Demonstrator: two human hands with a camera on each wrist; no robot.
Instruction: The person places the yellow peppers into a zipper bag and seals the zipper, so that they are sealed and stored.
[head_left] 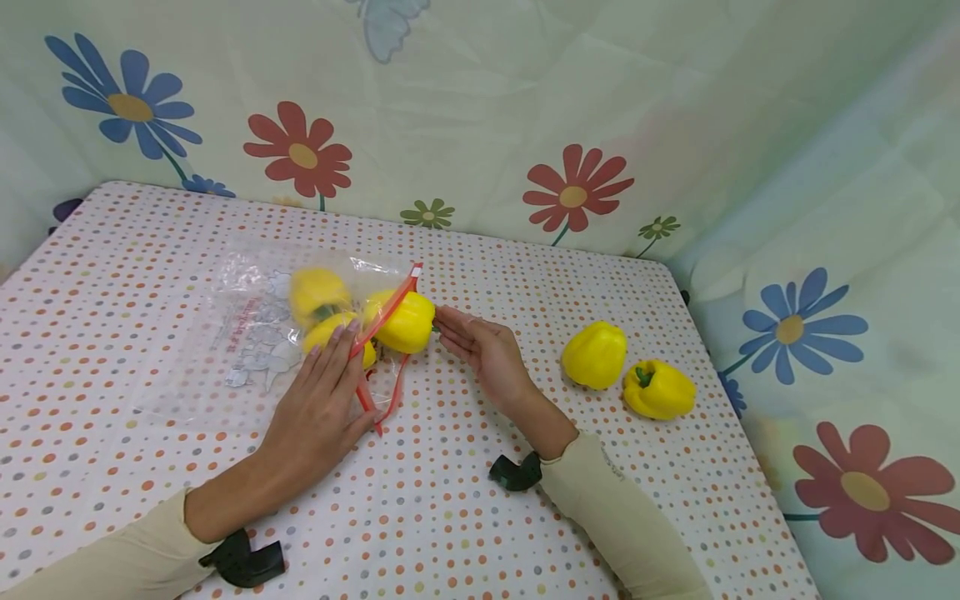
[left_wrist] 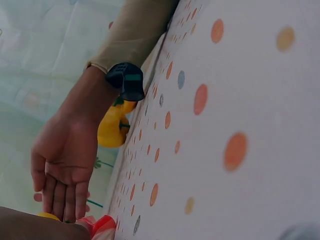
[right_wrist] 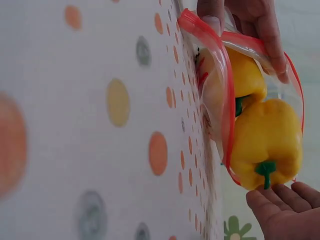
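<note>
A clear zip bag with a red-edged mouth lies on the table, two yellow bell peppers inside it. Another yellow bell pepper sits in the mouth, partly inside, its green stem facing out. My left hand holds the bag by its mouth, fingers over the top side and thumb at the red edge. With straight fingers, my right hand touches the stem end of the pepper in the mouth. The left wrist view hides most of the bag.
Two more yellow bell peppers, one upright and one on its side, rest to the right of my right hand. A dotted cloth covers the table. A flower-patterned curtain hangs behind and to the right.
</note>
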